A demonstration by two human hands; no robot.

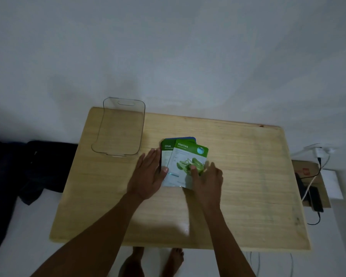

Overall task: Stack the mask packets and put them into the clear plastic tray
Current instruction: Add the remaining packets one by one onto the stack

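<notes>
Several mask packets lie fanned in a loose pile at the middle of the wooden table (248, 176). On top is a green and white Aloe Vera packet (186, 156); under it an Olive packet (166, 150) shows at the left, and a blue edge of another packet (185, 138) peeks out behind. My left hand (149, 174) lies flat against the pile's left side, thumb on the packets. My right hand (207, 180) rests on the Aloe Vera packet's lower right, fingers curled on it. The clear plastic tray (100, 132) stands with nothing in it at the table's far left corner.
A white wall runs behind the table. Dark cloth (46, 168) lies on the floor to the left. To the right sit a cardboard box (306, 168), a black device and cables (316, 176) plugged into a wall socket. My bare feet show below the table's near edge.
</notes>
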